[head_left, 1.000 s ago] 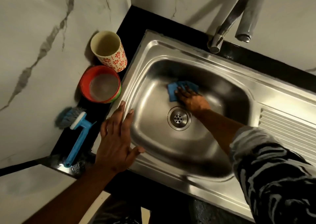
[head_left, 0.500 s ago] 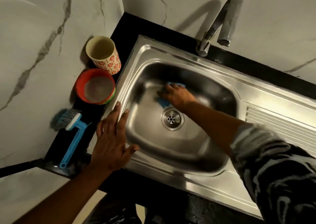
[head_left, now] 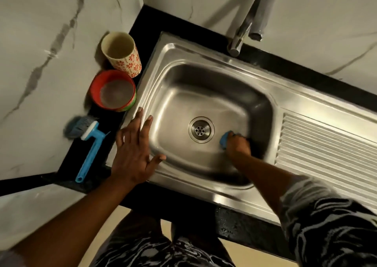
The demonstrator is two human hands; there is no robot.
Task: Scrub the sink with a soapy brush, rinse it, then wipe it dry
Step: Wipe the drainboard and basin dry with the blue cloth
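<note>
The steel sink (head_left: 206, 62) fills the middle of the view, with its drain (head_left: 201, 129) in the basin floor. My right hand (head_left: 237, 146) is down in the basin just right of the drain, gripping a blue cloth (head_left: 224, 139) against the metal; only a corner of the cloth shows. My left hand (head_left: 133, 152) rests flat with spread fingers on the sink's left rim. A blue scrubbing brush (head_left: 88, 144) lies on the black counter left of the sink, bristles toward the wall.
A floral cup (head_left: 122, 54) and a red bowl (head_left: 113, 91) stand on the counter by the left wall. The tap (head_left: 247, 24) rises behind the basin. A ribbed drainboard (head_left: 330, 154) lies to the right. Marble walls close the corner.
My right hand has swept the blue cloth from the basin's far side, past the drain, to the near right of the drain. My left hand stays on the rim.
</note>
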